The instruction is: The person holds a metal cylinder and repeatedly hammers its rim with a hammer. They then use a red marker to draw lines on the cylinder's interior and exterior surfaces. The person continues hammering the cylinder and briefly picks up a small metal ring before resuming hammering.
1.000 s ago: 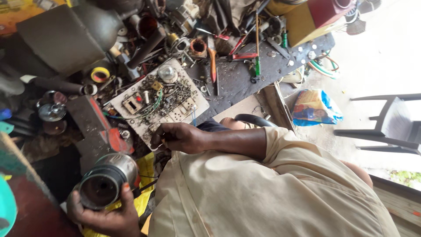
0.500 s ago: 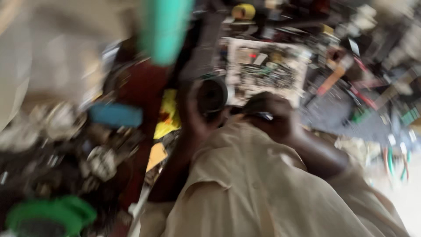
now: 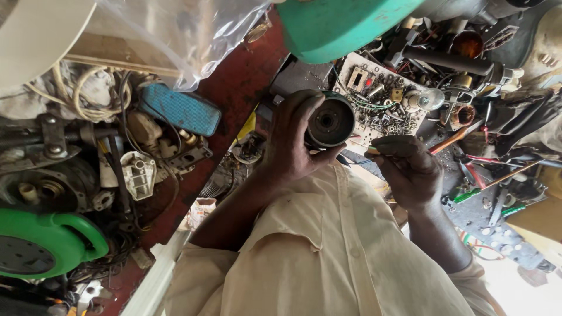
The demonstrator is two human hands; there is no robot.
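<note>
Cluttered workbench (image 3: 503, 225), round motor housing (image 3: 331, 122) in left hand (image 3: 295, 143).

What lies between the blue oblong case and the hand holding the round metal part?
In the head view, mostly bare red-brown bench surface separates the blue case from the left hand, with a yellow scrap near the hand.

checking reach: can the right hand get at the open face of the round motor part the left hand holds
Probably yes. The right hand sits just beside the motor part, whose open face shows uncovered; the left hand wraps only its rim, and nothing lies between them.
</note>
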